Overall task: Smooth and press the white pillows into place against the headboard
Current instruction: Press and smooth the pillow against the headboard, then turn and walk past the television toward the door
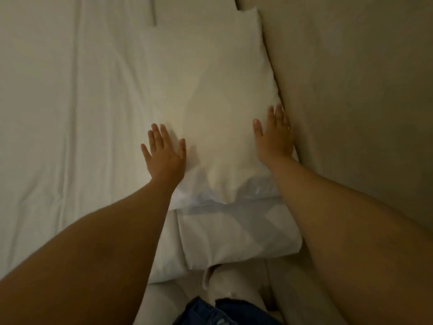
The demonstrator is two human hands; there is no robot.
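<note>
A white pillow (210, 95) lies along the beige padded headboard (351, 78), which fills the right side of the view. My left hand (164, 153) rests flat on the pillow's left edge with its fingers spread. My right hand (275, 137) lies flat on the pillow's right edge, its outer fingers touching the headboard. Neither hand holds anything. A second white pillow (234, 235) sits nearer to me, partly under the first one's near end and between my forearms.
A white bed sheet (58, 102) with long creases covers the mattress to the left. Another white pillow edge (194, 5) shows at the top. Dark blue denim (225, 310) appears at the bottom centre.
</note>
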